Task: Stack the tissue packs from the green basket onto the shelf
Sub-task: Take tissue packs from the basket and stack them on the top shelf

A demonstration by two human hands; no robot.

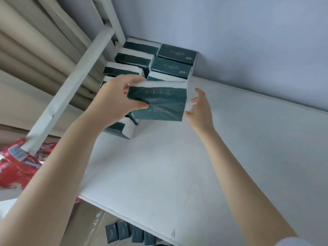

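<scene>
Left grip on pack, fingertips hidden

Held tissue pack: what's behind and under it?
Behind it, stacked packs against the wall; below its left corner, another pack on the shelf. Whatever lies directly beneath the held pack is covered.

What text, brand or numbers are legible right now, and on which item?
Dark green and white tissue pack in the left hand: pale cursive script, too blurred to read.
Dark green tissue packs stacked on the white shelf: pale script, unreadable.
Red plastic package, lower left: white lettering, blurred.
Dark packs below the shelf: too small to read.
Nothing can be quoted.
</scene>
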